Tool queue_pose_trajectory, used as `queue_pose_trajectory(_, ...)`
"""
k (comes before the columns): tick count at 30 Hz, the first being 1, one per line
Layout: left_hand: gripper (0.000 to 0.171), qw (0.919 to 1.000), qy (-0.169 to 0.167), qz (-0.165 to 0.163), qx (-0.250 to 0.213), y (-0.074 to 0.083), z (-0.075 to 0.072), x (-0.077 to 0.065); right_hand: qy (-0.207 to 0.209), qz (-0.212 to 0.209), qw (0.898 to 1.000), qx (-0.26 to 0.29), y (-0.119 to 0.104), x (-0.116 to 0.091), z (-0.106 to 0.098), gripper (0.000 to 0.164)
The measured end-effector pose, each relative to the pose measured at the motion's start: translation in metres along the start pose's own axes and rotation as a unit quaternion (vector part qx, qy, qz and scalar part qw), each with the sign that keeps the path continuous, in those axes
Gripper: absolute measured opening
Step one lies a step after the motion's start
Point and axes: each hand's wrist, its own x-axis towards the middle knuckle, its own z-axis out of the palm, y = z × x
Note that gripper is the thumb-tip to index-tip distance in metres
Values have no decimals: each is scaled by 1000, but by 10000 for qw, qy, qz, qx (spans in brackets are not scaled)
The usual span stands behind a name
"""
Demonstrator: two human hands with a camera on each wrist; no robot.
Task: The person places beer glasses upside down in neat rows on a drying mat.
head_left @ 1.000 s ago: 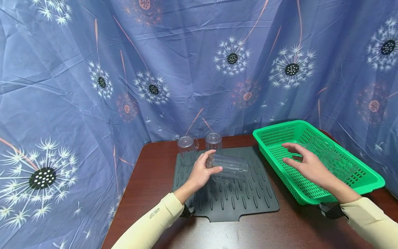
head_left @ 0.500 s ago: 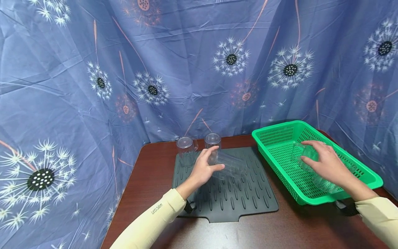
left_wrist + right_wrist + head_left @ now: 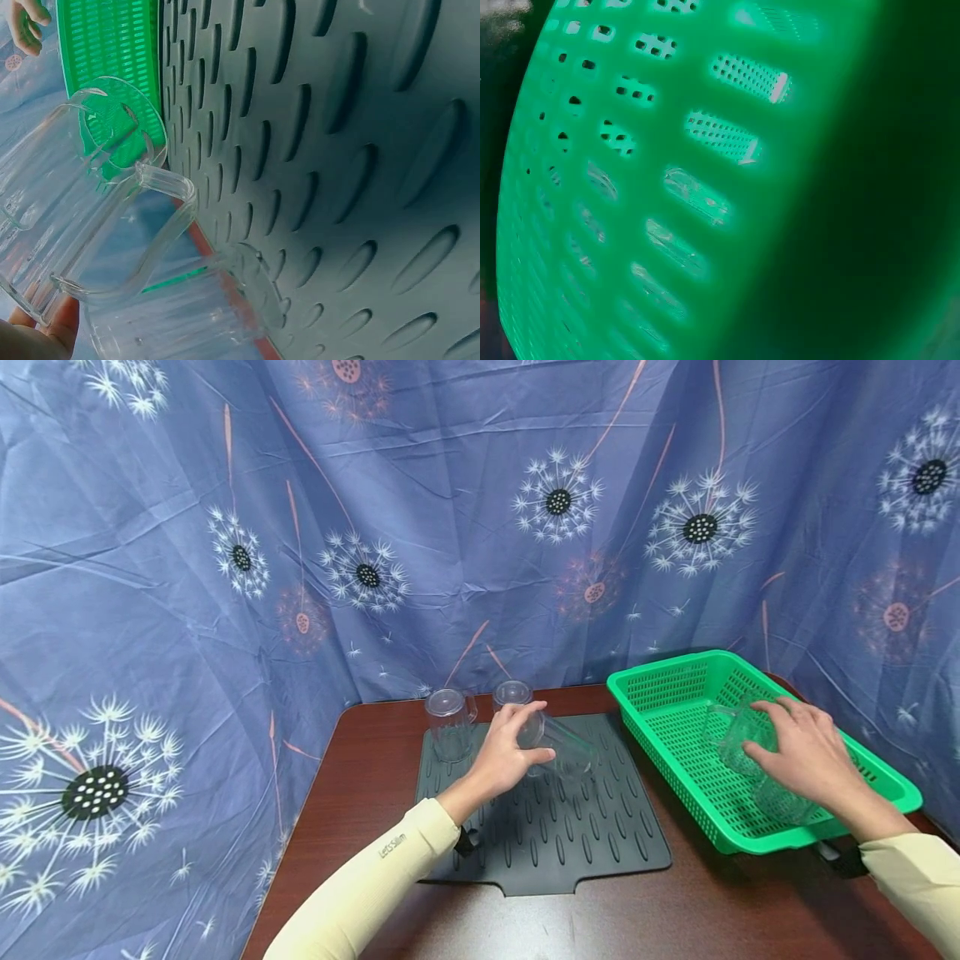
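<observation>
My left hand [image 3: 510, 752] grips a clear glass mug [image 3: 566, 747] by its base end, above the dark ribbed mat [image 3: 555, 852]. The mug is tilted, mouth slanting down to the right; its handle [image 3: 169, 225] shows in the left wrist view. Two more clear mugs stand upside down at the mat's back: a left one [image 3: 450, 727] and a right one [image 3: 513, 692], partly behind my left hand. Inside the green basket [image 3: 667, 777], my right hand [image 3: 810, 747] has thumb and fingers round another glass mug [image 3: 741, 739], whose handle points left.
Another clear glass piece [image 3: 783, 802] lies in the basket below my right hand. The basket stands on the brown table [image 3: 375, 760], right of the mat. A patterned blue curtain [image 3: 465, 527] hangs behind. In the right wrist view, the basket's slotted wall [image 3: 675, 180] blocks most of the hand's work.
My right hand has moved right and down into the basket, onto a mug there. My left hand has shifted slightly right, and its mug now slants more steeply, mouth downward.
</observation>
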Motion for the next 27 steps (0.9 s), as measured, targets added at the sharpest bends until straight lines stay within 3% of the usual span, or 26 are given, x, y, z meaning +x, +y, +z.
queue_pose_trajectory(12,72,9988,-48,139,462,9,7,17,-230,514,9979,-321,4,-5,0,71)
queue_pose_trajectory(19,73,9982,-111,210,553,16,10,24,-548,1055,9917,-485,9,-14,-8,87)
queue_pose_trajectory(27,73,9971,-88,297,690,21,12,31,-828,1261,9876,-425,16,-20,-10,93)
